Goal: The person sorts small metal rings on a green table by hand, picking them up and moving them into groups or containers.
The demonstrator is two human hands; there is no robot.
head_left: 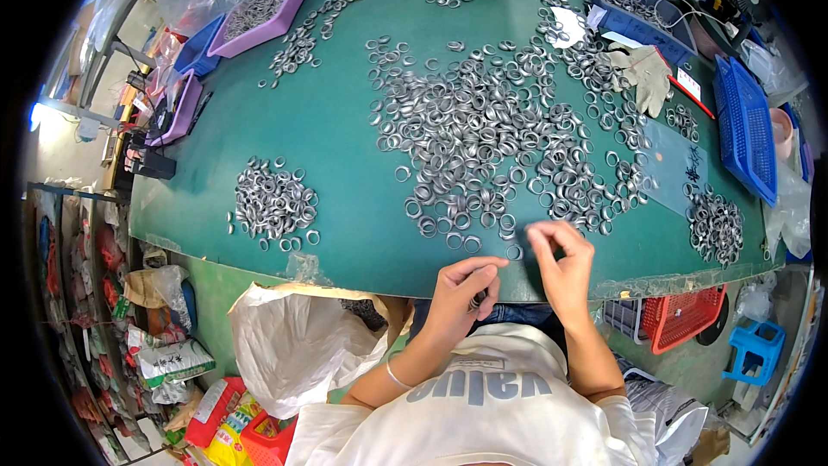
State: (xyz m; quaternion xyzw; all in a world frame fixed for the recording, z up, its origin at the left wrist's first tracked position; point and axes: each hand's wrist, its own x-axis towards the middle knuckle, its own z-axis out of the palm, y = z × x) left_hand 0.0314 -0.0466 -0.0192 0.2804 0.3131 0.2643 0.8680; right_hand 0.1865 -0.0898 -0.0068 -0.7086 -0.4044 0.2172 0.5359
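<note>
At the table's near edge, my left hand point(464, 295) is closed, fingers curled round grey metal rings point(476, 301); how many is hidden. My right hand point(565, 269) is just to its right over the tabletop, thumb and index fingertip close together. A small dark blur shows by those fingertips, too smeared to name. One loose ring point(515, 252) lies on the table between the two hands. Beyond them spreads a large heap of the same rings point(470, 125). Smaller piles sit at the left point(274, 200) and at the right point(715, 226).
The green table point(198, 207) bears a pink tray point(289, 13) of rings and a blue tray point(655, 34) at the back. A work glove point(645, 78) and a clear plastic sheet point(677, 168) lie right. Below the left edge stands a white sack point(297, 349); a blue stool point(755, 352) is lower right.
</note>
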